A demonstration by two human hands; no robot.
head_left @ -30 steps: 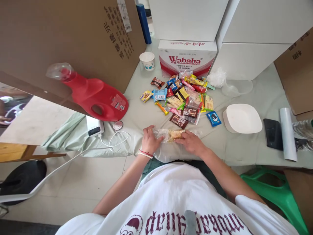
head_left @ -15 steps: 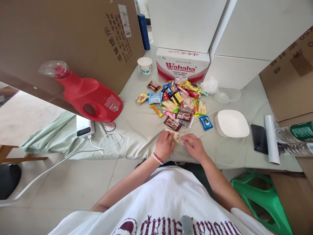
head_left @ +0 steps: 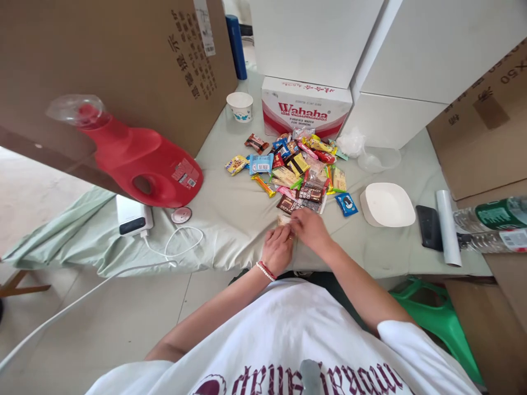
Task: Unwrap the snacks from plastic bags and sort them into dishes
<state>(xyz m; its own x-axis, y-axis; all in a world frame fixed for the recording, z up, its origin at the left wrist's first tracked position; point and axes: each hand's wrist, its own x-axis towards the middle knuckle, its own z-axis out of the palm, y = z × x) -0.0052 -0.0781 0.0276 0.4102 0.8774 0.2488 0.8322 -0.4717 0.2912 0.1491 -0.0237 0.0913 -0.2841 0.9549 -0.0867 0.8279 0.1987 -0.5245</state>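
My left hand [head_left: 278, 249] rests near the table's front edge, its fingers closed on a small pale, see-through snack packet [head_left: 284, 220]. Reaching across from the other side, my right hand [head_left: 310, 227] pinches the same packet with its fingertips against those of the left. Most of the packet is hidden by my fingers. Just beyond it lie dark brown cocoa packets [head_left: 288, 203] at the near side of a heap of wrapped snacks [head_left: 298, 164]. A blue snack packet [head_left: 346, 204] lies to the right of the heap.
A white bowl [head_left: 387, 205], a phone [head_left: 429, 227] and plastic bottles [head_left: 498, 214] stand or lie at right. Behind the heap is a Wahaha box [head_left: 307, 108], with a paper cup [head_left: 240, 107] beside it. A red jug [head_left: 152, 162] and a power bank [head_left: 134, 216] are at left.
My right hand has moved left and slightly away from me, over the packet and against my left fingers. The packet is now more covered. The view has shifted slightly.
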